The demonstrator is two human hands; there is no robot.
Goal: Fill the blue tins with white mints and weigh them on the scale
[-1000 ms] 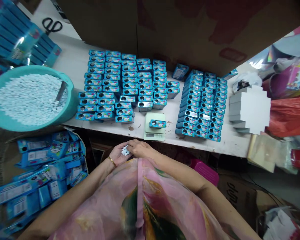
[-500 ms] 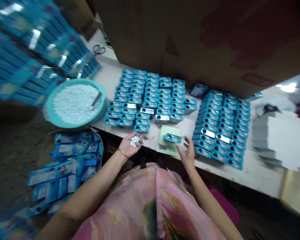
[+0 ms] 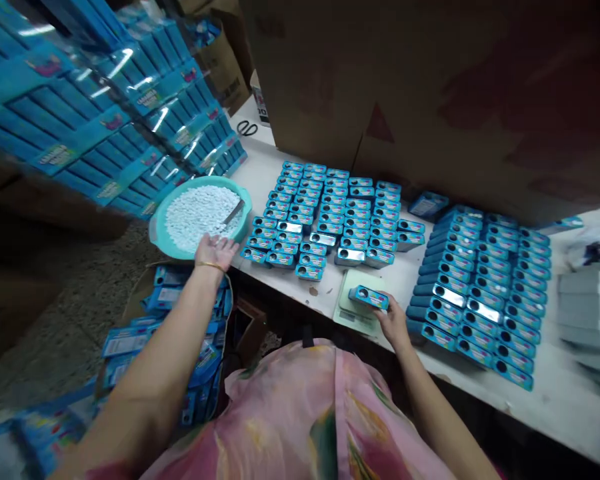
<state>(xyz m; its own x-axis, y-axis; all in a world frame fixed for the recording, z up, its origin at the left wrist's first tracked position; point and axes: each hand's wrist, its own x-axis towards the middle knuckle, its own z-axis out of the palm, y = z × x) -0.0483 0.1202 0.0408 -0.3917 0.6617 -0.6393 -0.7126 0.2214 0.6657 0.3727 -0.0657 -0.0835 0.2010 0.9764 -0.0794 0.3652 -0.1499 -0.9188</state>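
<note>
1. The right hand (image 3: 389, 311) grips the right end of a small blue printed box (image 3: 371, 297) between thumb and fingers; this box is over the pale green square scale (image 3: 347, 311) on the white tabletop (image 3: 405, 269); whether it touches the scale, I cannot tell.
2. The left hand (image 3: 215, 252) is open, palm up, fingers spread, well left of the scale; it is at the near rim of a round turquoise plastic basin (image 3: 158, 239); the basin holds small white pellets (image 3: 195, 215) and a flat metal scoop (image 3: 234, 212).
3. Upright blue boxes stand in rows beyond the scale (image 3: 357, 223) and to its right (image 3: 487, 287).
</note>
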